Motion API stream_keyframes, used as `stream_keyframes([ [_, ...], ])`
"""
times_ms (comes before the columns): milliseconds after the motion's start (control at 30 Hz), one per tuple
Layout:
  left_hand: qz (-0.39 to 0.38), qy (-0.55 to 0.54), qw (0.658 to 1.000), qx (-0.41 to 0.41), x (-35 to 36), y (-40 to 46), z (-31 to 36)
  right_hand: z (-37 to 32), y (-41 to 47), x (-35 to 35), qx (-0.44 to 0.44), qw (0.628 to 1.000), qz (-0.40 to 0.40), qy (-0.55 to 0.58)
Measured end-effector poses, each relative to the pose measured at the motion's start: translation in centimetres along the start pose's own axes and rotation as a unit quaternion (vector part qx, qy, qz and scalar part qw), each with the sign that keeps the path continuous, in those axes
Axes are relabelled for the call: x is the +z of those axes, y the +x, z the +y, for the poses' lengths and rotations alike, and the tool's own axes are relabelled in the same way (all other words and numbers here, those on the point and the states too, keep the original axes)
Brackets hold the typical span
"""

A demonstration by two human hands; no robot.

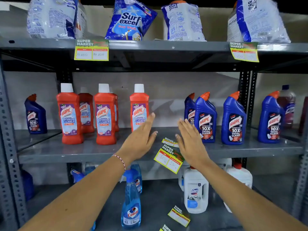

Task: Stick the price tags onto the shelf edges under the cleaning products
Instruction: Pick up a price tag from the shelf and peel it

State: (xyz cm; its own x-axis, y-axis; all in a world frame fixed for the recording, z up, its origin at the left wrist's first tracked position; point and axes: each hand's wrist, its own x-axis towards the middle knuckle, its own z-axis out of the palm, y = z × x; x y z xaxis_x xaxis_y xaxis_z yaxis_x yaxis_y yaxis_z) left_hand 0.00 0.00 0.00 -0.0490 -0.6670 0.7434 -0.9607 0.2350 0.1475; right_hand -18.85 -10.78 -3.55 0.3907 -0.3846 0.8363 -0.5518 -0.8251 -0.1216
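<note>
A yellow-edged price tag (pixel 169 160) hangs tilted over the front edge of the middle shelf (pixel 66 155). Another tag (pixel 169 141) lies flat on that shelf just behind it. My left hand (pixel 141 137) and my right hand (pixel 190 144) are stretched out flat on either side of these tags, fingers apart, holding nothing. Red Harpic bottles (pixel 105 115) stand left of my hands, blue Harpic bottles (pixel 205 119) to the right. Two tags (pixel 91 50) (pixel 244 52) are stuck on the top shelf edge under detergent bags (pixel 130 20).
On the lower shelf stand a blue Colin spray bottle (pixel 131 200) and a white Domex jug (pixel 195 190). Loose tags (pixel 179 215) lie beside them. Perforated metal uprights (pixel 8 130) frame the rack on the left and at the right rear.
</note>
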Motion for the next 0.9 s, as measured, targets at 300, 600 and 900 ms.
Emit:
stream_keyframes([
  [300,-0.071,-0.265,0.946,-0.174,4.8,-0.7,0.9,2.0,-3.7,1.2,0.023,0.983,-0.072,0.17],
  [600,0.04,-0.382,0.884,-0.267,3.5,-5.0,2.3,0.1,-4.3,0.7,0.113,0.934,-0.064,0.333],
  [900,0.171,-0.374,0.836,-0.363,-1.9,-11.2,-4.7,-11.1,-1.9,7.7,0.041,0.959,-0.043,0.276],
])
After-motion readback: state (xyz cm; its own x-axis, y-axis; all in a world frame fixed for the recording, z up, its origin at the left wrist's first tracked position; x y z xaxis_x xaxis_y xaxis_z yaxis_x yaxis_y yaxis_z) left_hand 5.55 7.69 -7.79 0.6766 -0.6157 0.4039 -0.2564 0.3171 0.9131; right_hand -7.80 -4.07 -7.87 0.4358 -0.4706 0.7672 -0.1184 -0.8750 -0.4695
